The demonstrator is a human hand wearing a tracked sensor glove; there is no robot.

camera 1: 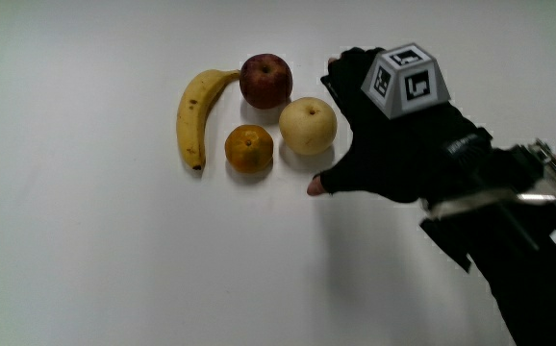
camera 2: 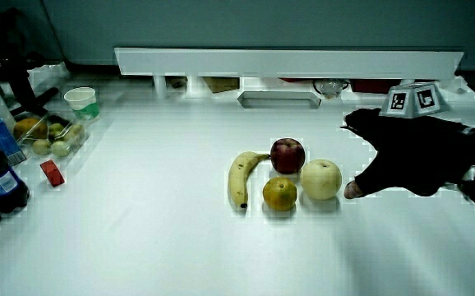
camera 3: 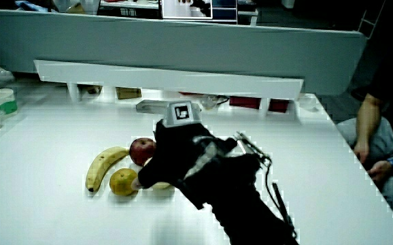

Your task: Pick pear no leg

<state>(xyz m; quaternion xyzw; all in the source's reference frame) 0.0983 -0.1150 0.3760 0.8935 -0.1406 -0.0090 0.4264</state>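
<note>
Main view, pear: the pale yellow round pear (camera 1: 308, 126) sits on the white surface (camera 1: 86, 259), touching or nearly touching the dark red apple (camera 1: 265, 80) and just beside the small orange mandarin (camera 1: 249, 149); the yellow curved banana (camera 1: 198, 115) lies on the outer side of that cluster, well apart from the pear.
Main view, hand: the black-gloved hand (camera 1: 389, 135) with its patterned cube (camera 1: 406, 80) is just beside the pear, on the side away from the banana. The thumb reaches out nearer the person than the pear, the fingers curve round farther from the person; the hand is spread in a wide cup and holds nothing.
Main view, axis: the pear looks almost round, so no clear long axis or stem direction can be told.
Side view, pear: the pear (camera 2: 320, 179) stands between the apple (camera 2: 288, 155), the mandarin (camera 2: 279, 194) and the hand (camera 2: 410, 152), with a narrow gap to the thumb tip.
Side view, approach: judged from this, the coming move is a short slide of the hand straight toward the fruit cluster, closing round the pear without nudging the apple.
Side view, hidden: here the hand (camera 3: 183, 156) covers most of the pear (camera 3: 161, 185); only a pale sliver shows beside the mandarin (camera 3: 124, 182).
</note>
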